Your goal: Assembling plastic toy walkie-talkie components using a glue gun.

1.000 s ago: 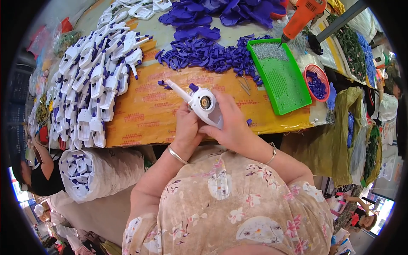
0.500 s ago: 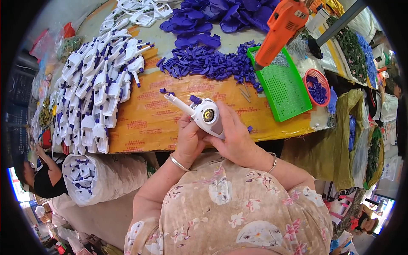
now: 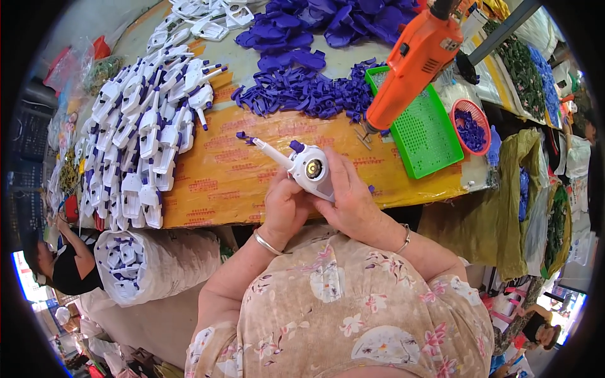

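Above the table's near edge, my two hands hold a white plastic toy body point(image 3: 324, 186) with a long stem pointing to the far left. A purple piece point(image 3: 297, 146) sits on its far side, another at the stem's tip. A round opening in it shows a dark ring with a yellowish centre. My left hand point(image 3: 283, 205) is closed around its lower left side. My right hand point(image 3: 354, 198) grips the right side, fingers laid along the edge. Beyond, to the right, hangs an orange electric screwdriver point(image 3: 411, 69), touched by neither hand.
White toy bodies point(image 3: 150, 135) with purple tips lie heaped at left. Small purple parts point(image 3: 302, 93) and larger purple shells point(image 3: 362, 22) are piled at the back. A green basket point(image 3: 432, 148) and pink basket point(image 3: 455, 120) stand right. A white sack point(image 3: 183, 255) lies below left.
The orange screwdriver has swung down toward the near left. The toy body has shifted slightly right and turned a little in my hands, which keep their hold.
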